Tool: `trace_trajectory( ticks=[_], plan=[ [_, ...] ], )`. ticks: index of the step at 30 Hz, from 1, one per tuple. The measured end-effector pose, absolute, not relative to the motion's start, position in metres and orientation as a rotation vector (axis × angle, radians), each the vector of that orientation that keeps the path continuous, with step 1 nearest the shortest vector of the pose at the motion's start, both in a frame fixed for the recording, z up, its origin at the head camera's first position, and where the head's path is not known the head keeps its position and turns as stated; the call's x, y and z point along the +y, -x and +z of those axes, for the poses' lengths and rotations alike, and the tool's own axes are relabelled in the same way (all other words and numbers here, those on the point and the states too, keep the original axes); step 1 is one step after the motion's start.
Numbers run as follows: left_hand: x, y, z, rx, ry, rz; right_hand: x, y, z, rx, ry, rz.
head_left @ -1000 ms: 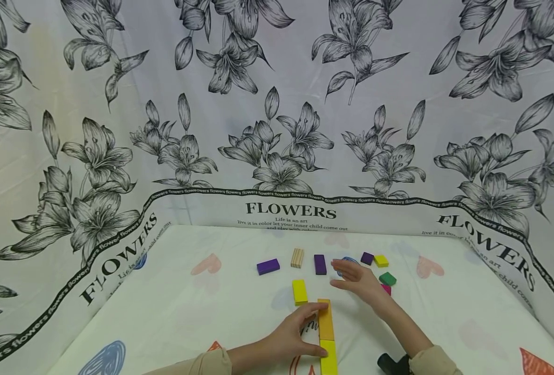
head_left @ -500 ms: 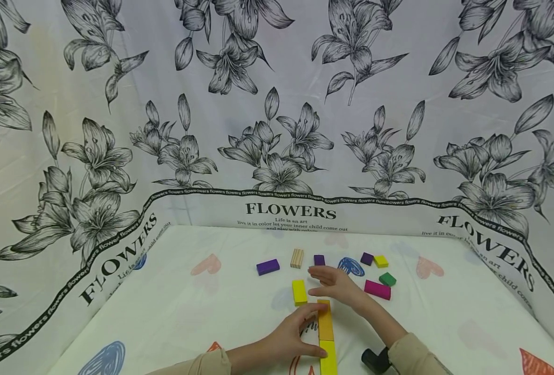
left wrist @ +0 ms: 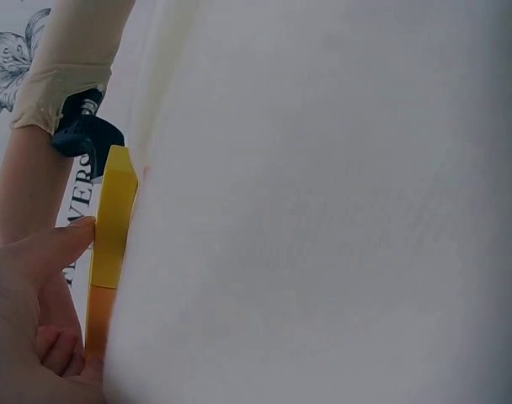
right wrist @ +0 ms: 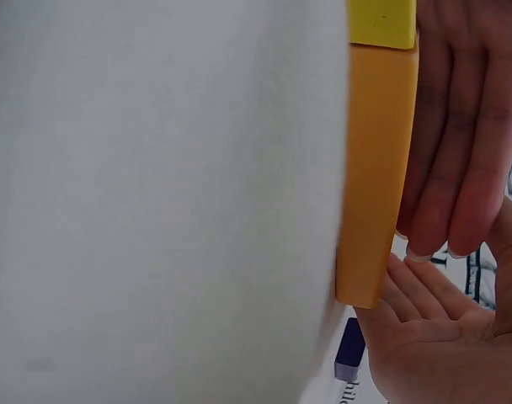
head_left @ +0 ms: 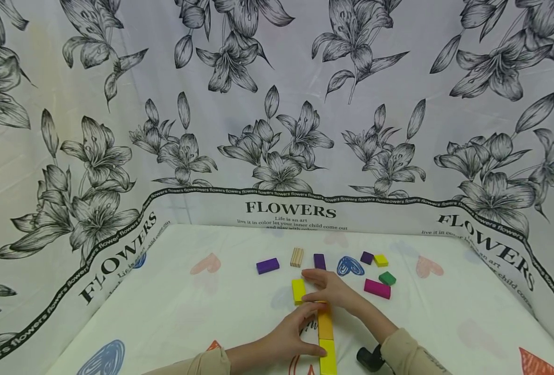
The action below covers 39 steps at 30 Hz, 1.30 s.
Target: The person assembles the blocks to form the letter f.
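Note:
In the head view, an orange block (head_left: 325, 324) and a yellow block (head_left: 328, 359) lie end to end in a line. My left hand (head_left: 288, 333) rests along their left side, thumb at the yellow block and fingertips by the orange one's far end. Its fingers look straight in the right wrist view. My right hand (head_left: 333, 289) hovers past the orange block's far end, thumb and fingers apart around the right side of another yellow block (head_left: 298, 291). Whether it touches that block is unclear. The left wrist view shows the left thumb (left wrist: 66, 244) against the yellow block.
Beyond the hands lie two purple blocks (head_left: 268, 266), a striped wooden bundle (head_left: 297, 257), and to the right a dark purple cube (head_left: 367, 258), a small yellow block (head_left: 381, 260), a green block (head_left: 387, 278) and a magenta block (head_left: 377, 289). A white patterned cloth (head_left: 164, 312) covers the surface.
My right hand has moved left, from near the magenta block across to the separate yellow block, uncovering the magenta block. The left hand has stayed in place.

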<state>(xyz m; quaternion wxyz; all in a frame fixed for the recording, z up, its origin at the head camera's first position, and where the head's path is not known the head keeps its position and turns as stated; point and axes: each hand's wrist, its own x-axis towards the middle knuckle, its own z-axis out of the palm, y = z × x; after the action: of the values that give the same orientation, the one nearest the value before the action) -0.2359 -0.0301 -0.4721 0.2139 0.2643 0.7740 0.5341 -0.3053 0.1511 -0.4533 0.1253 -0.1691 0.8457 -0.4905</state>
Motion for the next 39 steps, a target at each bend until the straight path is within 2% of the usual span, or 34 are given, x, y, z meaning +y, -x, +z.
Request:
trace_trajectory(
  ticks=[19,39],
  plan=[
    [-0.0302,0.2371,-0.4735,2.143,-0.782,1.480,0.1492,0.3080,-0.4521,2.522,0.618,-1.311],
    [-0.0315,0.2397,-0.4775,2.134,-0.812,1.476,0.1453,0.3056,-0.4534,2.639,0.582,-1.260]
  ],
)
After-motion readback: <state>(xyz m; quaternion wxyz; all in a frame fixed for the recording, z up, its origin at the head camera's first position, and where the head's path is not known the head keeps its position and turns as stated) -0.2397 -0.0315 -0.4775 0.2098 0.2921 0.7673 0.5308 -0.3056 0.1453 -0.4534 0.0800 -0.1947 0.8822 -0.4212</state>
